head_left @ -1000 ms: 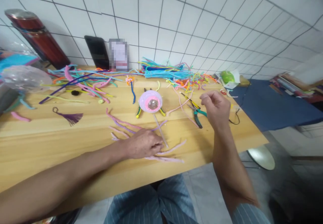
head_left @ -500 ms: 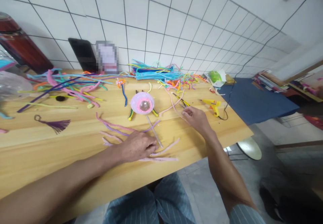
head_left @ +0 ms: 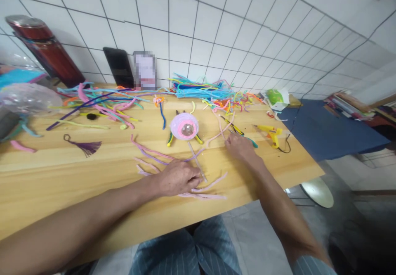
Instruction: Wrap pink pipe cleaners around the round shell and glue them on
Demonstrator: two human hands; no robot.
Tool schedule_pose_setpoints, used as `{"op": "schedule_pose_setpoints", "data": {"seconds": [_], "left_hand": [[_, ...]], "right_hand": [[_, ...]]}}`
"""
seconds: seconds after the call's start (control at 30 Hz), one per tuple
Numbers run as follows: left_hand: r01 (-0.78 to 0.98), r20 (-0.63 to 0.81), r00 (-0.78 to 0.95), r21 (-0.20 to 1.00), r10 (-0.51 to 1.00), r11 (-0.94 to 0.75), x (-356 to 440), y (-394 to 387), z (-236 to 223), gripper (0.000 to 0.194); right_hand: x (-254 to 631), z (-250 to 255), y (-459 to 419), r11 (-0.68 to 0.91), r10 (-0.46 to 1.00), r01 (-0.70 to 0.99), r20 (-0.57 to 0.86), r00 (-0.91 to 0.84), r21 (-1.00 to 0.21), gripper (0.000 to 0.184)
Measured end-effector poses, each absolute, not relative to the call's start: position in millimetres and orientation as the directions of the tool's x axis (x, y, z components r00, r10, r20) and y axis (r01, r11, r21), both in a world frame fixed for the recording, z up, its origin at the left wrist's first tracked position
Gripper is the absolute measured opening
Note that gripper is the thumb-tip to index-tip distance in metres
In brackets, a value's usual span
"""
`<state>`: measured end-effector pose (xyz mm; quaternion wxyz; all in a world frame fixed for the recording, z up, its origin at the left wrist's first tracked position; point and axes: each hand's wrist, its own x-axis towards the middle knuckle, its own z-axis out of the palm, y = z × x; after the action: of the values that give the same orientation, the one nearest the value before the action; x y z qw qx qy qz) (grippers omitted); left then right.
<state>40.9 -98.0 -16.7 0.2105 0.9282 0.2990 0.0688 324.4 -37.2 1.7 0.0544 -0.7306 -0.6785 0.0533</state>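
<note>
My left hand [head_left: 181, 178] rests on the table, fingers curled over pink and purple pipe cleaners [head_left: 213, 185] whose ends stick out on both sides. A thin translucent stick [head_left: 197, 162] lies beside its fingertips. My right hand [head_left: 241, 146] is lowered to the table with bent fingers, by a pale pink pipe cleaner [head_left: 213, 140] and a yellow-black tool [head_left: 232, 126]. A teal handle end [head_left: 254, 143] shows past its knuckles; what its fingertips grip is hidden. Between and beyond the hands sits a round lilac piece [head_left: 176, 127] with a pink ring and clear dome, over yellow-green-handled pliers [head_left: 169, 139].
A yellow glue gun [head_left: 274, 135] with a cord lies at the right. Along the wall are a blue pipe cleaner bundle [head_left: 201, 90], loose coloured pieces, a black phone [head_left: 119, 67] and a red flask [head_left: 51, 52]. A purple tassel [head_left: 85, 146] lies left.
My right hand has come down onto the table beside the yellow-black tool, and a teal handle now shows there. The left hand keeps its place on the pipe cleaners. The view has shifted left.
</note>
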Motion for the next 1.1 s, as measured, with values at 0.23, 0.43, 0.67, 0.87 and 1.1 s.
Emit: {"op": "schedule_pose_setpoints", "data": {"seconds": [0.23, 0.43, 0.67, 0.87, 1.1], "left_hand": [[0.488, 0.038, 0.8, 0.54, 0.598, -0.686, 40, -96, -18, 0.029], [0.227, 0.192, 0.62, 0.884, 0.761, -0.409, 36, -92, -12, 0.033], [-0.032, 0.14, 0.479, 0.989, 0.867, -0.142, 34, -84, -8, 0.035], [0.089, 0.137, 0.472, 0.975, 0.871, -0.201, 31, -83, -6, 0.038], [0.202, 0.124, 0.541, 0.941, 0.832, -0.271, 31, -84, -9, 0.04]], "right_hand": [[323, 27, -38, 0.057, 0.992, 0.867, 0.124, 0.006, -0.495, 0.021], [284, 49, -44, 0.142, 0.99, -0.001, 0.142, 0.0, -0.99, 0.027], [239, 32, -56, 0.074, 0.987, -0.264, 0.109, -0.12, -0.962, 0.03], [241, 23, -59, 0.063, 0.985, -0.271, 0.104, -0.138, -0.961, 0.031], [252, 26, -54, 0.046, 0.987, -0.294, 0.089, -0.133, -0.955, 0.034]]}}
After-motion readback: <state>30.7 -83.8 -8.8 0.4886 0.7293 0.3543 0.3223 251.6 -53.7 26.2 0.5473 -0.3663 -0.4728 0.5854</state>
